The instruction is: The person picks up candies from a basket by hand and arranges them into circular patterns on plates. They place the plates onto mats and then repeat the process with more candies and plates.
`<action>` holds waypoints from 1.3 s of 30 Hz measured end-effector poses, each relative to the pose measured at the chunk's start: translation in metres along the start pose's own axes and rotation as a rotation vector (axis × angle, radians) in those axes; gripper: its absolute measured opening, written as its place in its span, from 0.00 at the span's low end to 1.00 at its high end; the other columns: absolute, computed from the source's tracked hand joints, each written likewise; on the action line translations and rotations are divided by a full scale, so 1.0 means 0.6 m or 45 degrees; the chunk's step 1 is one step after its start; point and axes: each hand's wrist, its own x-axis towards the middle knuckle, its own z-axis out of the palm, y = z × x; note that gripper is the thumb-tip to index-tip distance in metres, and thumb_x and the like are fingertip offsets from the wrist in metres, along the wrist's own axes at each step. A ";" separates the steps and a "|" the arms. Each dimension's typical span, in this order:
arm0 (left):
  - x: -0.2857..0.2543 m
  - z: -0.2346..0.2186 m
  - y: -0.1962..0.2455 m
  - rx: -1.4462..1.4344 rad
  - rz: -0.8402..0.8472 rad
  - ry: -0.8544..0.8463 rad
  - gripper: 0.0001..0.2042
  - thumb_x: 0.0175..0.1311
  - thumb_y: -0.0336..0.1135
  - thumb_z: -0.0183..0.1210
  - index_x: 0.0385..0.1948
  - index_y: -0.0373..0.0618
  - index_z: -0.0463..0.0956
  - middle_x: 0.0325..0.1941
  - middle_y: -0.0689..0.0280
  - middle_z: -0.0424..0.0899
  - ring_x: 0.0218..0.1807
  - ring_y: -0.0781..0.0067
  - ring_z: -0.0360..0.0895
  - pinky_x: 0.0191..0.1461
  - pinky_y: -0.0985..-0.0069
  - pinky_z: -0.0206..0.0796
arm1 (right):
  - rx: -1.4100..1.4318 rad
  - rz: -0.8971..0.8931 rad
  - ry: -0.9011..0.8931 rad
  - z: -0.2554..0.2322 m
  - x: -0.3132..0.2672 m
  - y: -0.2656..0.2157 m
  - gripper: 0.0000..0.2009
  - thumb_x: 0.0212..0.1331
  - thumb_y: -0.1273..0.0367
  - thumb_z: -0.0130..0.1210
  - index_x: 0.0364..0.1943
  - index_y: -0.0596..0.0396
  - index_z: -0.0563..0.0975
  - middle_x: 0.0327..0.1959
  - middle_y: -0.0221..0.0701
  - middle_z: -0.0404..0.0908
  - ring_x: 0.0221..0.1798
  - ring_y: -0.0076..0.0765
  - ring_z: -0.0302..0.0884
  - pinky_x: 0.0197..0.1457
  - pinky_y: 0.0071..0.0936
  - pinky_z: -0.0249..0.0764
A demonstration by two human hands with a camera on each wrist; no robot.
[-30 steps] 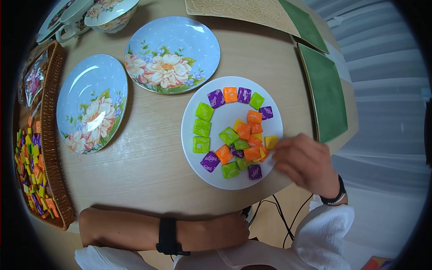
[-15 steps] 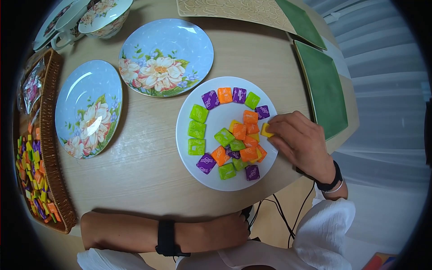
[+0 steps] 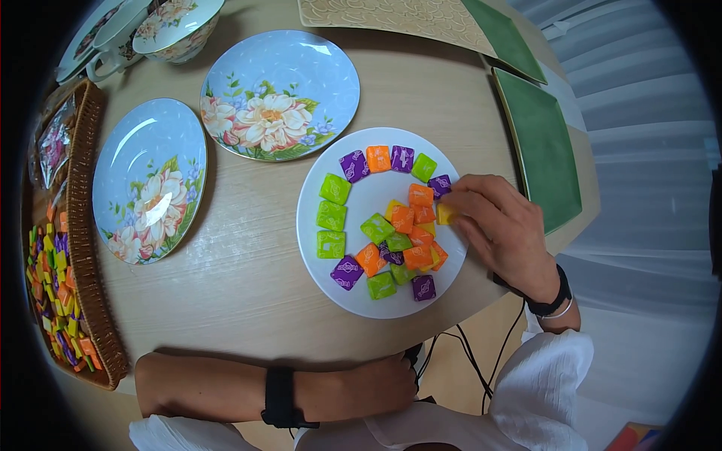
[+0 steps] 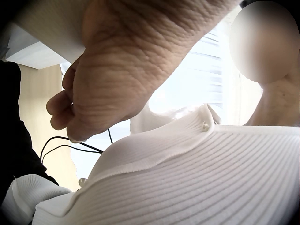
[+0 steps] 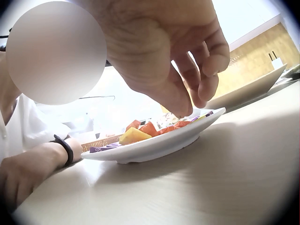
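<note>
My right hand (image 3: pixel 502 229) is at the right rim of a round white plate (image 3: pixel 320 282), its thumb and fingertips on a small yellow wrapped candy (image 3: pixel 445 215). Just above that candy lies a purple one (image 3: pixel 439 186). Square green, purple and orange candies form an arc around the plate's rim, and a loose heap of orange, green and yellow candies (image 3: pixel 406 237) sits right of its middle. In the right wrist view the fingers bend down over the plate's edge. My left hand (image 4: pixel 117 84) rests at the table's front edge, fingers loosely curled, holding nothing.
Two blue floral plates (image 3: pixel 289 64) (image 3: pixel 124 161) lie on the left half of the table. A wicker basket (image 3: pixel 94 301) of candies stands at the far left, below a floral bowl (image 3: pixel 188 49). Green rectangular plates (image 3: pixel 545 158) and a beige tray (image 3: pixel 398 19) line the far right.
My right hand has come in from the plate's lower right to the yellow candy, which has shifted up along the rim toward the purple one. The left hand stays still.
</note>
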 end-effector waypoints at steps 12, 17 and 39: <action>0.000 -0.001 -0.002 0.046 0.017 -0.023 0.05 0.51 0.35 0.58 0.26 0.46 0.76 0.26 0.71 0.75 0.32 0.75 0.74 0.38 0.77 0.62 | -0.108 -0.238 -0.078 0.013 0.040 -0.001 0.16 0.44 0.74 0.57 0.42 0.47 0.78 0.37 0.24 0.74 0.38 0.28 0.73 0.29 0.25 0.73; -0.003 -0.002 -0.002 0.092 0.022 0.029 0.05 0.51 0.35 0.58 0.25 0.46 0.75 0.26 0.71 0.75 0.32 0.75 0.74 0.39 0.77 0.61 | -0.216 -0.339 -0.139 0.006 0.061 -0.004 0.13 0.45 0.73 0.57 0.38 0.49 0.77 0.34 0.25 0.72 0.37 0.29 0.73 0.27 0.25 0.72; 0.003 0.014 0.003 0.072 -0.009 -0.056 0.05 0.50 0.35 0.57 0.25 0.47 0.76 0.26 0.71 0.76 0.32 0.73 0.74 0.40 0.75 0.63 | 0.034 -0.104 -0.123 -0.010 -0.032 0.000 0.11 0.46 0.70 0.65 0.35 0.49 0.78 0.35 0.25 0.77 0.35 0.30 0.76 0.29 0.28 0.74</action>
